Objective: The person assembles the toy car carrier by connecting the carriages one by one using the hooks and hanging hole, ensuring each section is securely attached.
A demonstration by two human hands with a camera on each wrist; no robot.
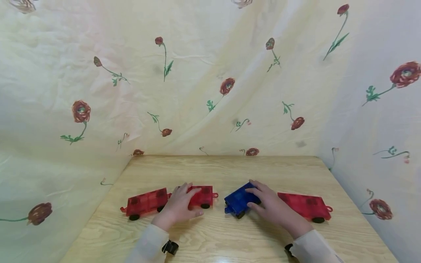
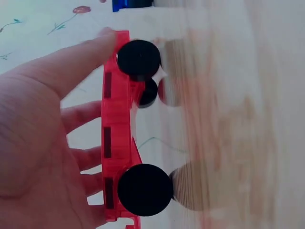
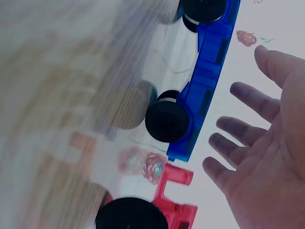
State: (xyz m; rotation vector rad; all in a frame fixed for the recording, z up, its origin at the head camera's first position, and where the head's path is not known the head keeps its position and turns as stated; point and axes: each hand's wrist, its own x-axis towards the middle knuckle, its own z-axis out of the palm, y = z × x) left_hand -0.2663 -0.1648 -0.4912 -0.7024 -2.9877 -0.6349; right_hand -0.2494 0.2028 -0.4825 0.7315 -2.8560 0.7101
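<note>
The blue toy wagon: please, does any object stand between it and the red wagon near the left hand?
Nothing visible does. Between the blue wagon and that red wagon there is only a short strip of bare table. The left hand and right hand are both outside this gap.

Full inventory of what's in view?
Left toy car: 1, red, far left
Middle toy car: 1, red, left of centre
Blue toy car: 1, blue, right of centre
Right toy car: 1, red, far right
Wheels: several, black, under cars
Table: 1, light wood, beneath cars
Floral backdrop: 1, cream, behind and beside table
Wrist devices: 2, black, one per wrist
Sleeves: 2, white, head view's bottom
Left hand: 1, over middle toy car
Right hand: 1, over blue toy car
</note>
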